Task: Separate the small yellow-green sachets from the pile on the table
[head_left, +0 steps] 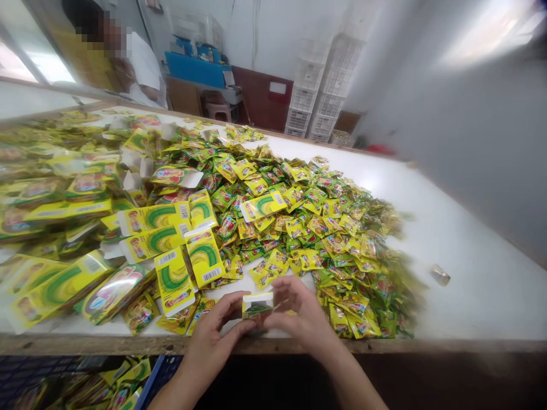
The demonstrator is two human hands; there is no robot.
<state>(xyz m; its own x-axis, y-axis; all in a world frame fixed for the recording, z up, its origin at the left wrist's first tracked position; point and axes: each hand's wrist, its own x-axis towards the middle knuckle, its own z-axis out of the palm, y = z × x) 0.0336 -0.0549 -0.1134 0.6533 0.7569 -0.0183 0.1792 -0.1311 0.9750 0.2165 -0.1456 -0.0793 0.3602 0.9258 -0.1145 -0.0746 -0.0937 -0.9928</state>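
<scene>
A small yellow carton (257,298) is upright at the table's front edge, its top end open and dark green showing inside. My left hand (222,327) grips the carton's left side between thumb and fingers. At its right side, the fingers and thumb of my right hand (301,313) are curled against the carton. Flat yellow cartons with green swirls, such as one carton (204,257) with a barcode, lie just beyond my left hand. Past my right hand spreads a heap of small yellow and green sachets (316,228).
More printed cartons (89,185) pile up on the left of the white table (465,302). A small shiny object (440,275) lies at right. Below the wooden edge, a blue crate (149,381) holds yellow packs. Behind are stacked white crates (318,97) and a person (145,68).
</scene>
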